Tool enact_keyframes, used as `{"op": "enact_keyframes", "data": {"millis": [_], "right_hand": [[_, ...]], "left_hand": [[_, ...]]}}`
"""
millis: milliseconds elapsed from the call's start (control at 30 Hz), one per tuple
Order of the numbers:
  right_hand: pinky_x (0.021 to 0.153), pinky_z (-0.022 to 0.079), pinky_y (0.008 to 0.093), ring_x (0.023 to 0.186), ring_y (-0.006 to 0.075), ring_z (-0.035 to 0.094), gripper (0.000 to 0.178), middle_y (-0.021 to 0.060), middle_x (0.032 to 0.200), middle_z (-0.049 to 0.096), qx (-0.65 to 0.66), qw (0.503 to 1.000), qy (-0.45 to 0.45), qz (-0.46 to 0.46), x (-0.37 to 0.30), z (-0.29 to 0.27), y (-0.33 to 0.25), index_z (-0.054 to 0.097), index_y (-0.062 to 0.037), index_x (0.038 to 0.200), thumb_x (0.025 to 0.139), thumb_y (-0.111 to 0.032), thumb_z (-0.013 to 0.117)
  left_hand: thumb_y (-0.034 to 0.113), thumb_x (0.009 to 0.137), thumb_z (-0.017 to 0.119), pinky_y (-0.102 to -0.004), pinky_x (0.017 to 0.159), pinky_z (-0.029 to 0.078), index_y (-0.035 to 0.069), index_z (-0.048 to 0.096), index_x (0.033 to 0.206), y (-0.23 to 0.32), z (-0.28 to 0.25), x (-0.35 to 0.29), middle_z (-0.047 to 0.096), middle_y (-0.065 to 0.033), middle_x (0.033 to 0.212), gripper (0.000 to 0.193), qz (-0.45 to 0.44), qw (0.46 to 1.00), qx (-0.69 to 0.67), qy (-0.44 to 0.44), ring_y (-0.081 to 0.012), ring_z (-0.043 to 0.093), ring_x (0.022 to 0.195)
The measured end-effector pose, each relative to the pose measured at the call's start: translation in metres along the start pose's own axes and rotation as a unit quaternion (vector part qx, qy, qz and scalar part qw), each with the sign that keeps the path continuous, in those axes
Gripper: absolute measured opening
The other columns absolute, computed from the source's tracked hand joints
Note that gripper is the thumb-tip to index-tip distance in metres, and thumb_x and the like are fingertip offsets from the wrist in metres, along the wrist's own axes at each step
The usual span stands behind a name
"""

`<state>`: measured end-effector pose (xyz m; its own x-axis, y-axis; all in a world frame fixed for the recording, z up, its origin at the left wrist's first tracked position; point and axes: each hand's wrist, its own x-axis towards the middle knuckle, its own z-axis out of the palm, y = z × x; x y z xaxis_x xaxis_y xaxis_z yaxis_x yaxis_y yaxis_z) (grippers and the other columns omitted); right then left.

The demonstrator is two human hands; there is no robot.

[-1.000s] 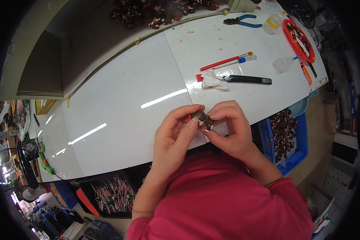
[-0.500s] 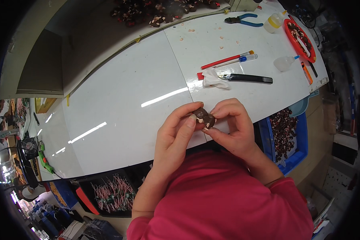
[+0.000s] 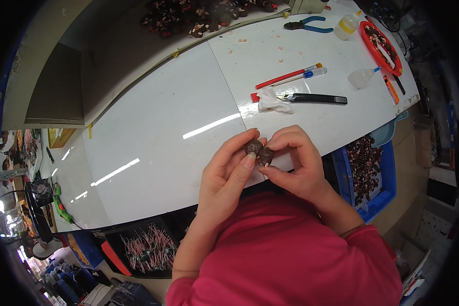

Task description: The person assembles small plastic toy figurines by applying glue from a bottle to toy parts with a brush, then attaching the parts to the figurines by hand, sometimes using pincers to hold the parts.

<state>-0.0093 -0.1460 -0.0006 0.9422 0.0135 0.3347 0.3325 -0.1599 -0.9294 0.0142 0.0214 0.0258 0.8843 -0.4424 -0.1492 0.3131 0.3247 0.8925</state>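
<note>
Over the near edge of the white table, a small dark brown figurine (image 3: 265, 155) with pale bits is held between both hands. Its rounded part is pinched by the thumb and fingers of my left hand (image 3: 228, 168). On the other side, my right hand (image 3: 298, 160) grips the lower part between thumb and fingertips. The fingers cover some of the figurine, so its full shape is hidden. Beyond the hands lie a black-handled utility knife (image 3: 316, 99) and a crumpled white tissue (image 3: 273, 100).
A red brush (image 3: 288, 75) and a pen (image 3: 311, 73) lie past the knife. Farther off are pliers (image 3: 311, 24), squeeze bottles (image 3: 361, 78) and a red tray (image 3: 399, 70) of brown pieces. Similar figurines (image 3: 199, 18) crowd the shelf. A blue bin (image 3: 387, 188) stands at right.
The figurine has been turned in my fingers, so its rounded brown side now shows more and its pale bits less. Both hands stay in nearly the same place. The view has shifted slightly.
</note>
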Motion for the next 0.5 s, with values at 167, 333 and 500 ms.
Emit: {"op": "enact_keyframes", "data": {"millis": [167,333,500], "right_hand": [[0.076,0.048,0.0280,0.088,0.0183,0.058,0.038,0.0082,0.099,0.056,-0.012,1.000,0.003,-0.019,0.0004,0.0008,-0.0021,0.053,-0.0060,0.101,0.070,0.000,0.074],[0.075,0.049,0.0285,0.090,0.0202,0.057,0.040,0.0091,0.099,0.057,-0.062,0.995,-0.020,-0.074,0.0008,-0.0005,-0.0031,0.053,-0.0063,0.102,0.069,0.001,0.074],[0.074,0.049,0.0291,0.092,0.0207,0.057,0.043,0.0094,0.098,0.057,-0.041,0.996,-0.005,-0.077,0.0004,0.0021,-0.0028,0.052,-0.0065,0.104,0.068,0.002,0.075]], "left_hand": [[0.003,0.093,0.047,-0.0273,0.094,0.041,-0.002,0.044,0.130,0.0034,-0.0035,-0.0001,0.052,-0.0118,0.124,0.037,0.000,0.998,0.058,-0.020,-0.0142,0.052,0.110],[-0.002,0.090,0.046,-0.0257,0.090,0.044,-0.002,0.046,0.128,0.0038,-0.0060,0.0003,0.053,-0.0103,0.120,0.038,0.007,0.997,0.079,-0.026,-0.0127,0.053,0.104],[-0.005,0.084,0.044,-0.0336,0.096,0.044,-0.007,0.047,0.123,0.0065,-0.0021,-0.0010,0.052,-0.0190,0.124,0.039,-0.034,0.997,0.068,0.008,-0.0216,0.054,0.113]]}}
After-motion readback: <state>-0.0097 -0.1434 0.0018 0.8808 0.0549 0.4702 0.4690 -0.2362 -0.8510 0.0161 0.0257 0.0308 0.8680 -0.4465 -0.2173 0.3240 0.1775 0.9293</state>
